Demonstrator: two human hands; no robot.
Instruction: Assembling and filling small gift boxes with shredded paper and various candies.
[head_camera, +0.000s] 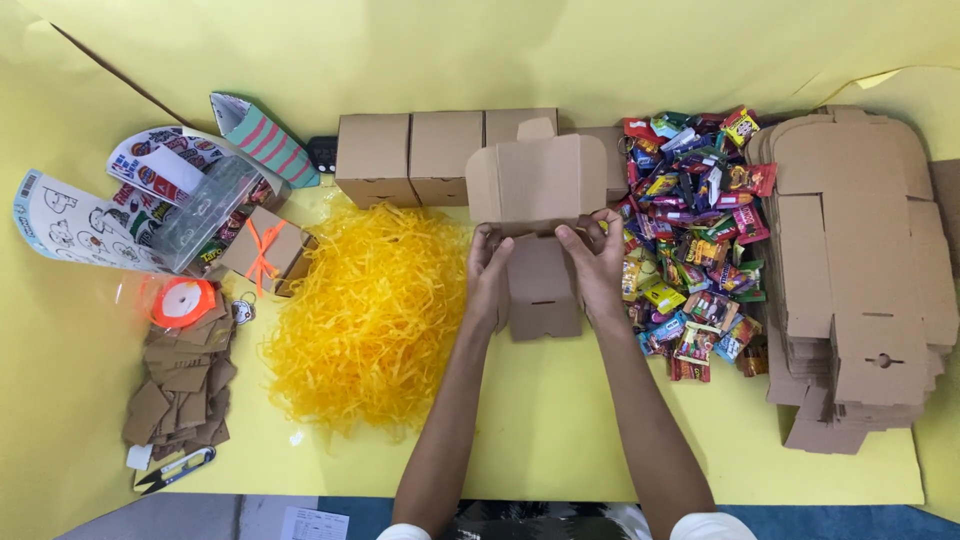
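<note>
your left hand (489, 272) and right hand (597, 262) both grip a half-folded brown cardboard box blank (538, 215) at the middle of the yellow paper-covered tabletop (560, 430), fingers pinched on its side flaps, its lid panel standing open away from you. just left of it lies a heap of shredded yellow paper (370, 310). behind it stands a row of closed brown cardboard boxes (410, 155). to the right sits a pile of small, bright sweet wrappers (700, 230), and beyond that a stack of flat brown cardboard blanks (860, 270). far left you have a small brown box tied with orange ribbon (262, 250), an orange ribbon spool (183, 300), curled sticker sheets (80, 225), brown card tags (185, 385) and small snips (175, 470).
</note>
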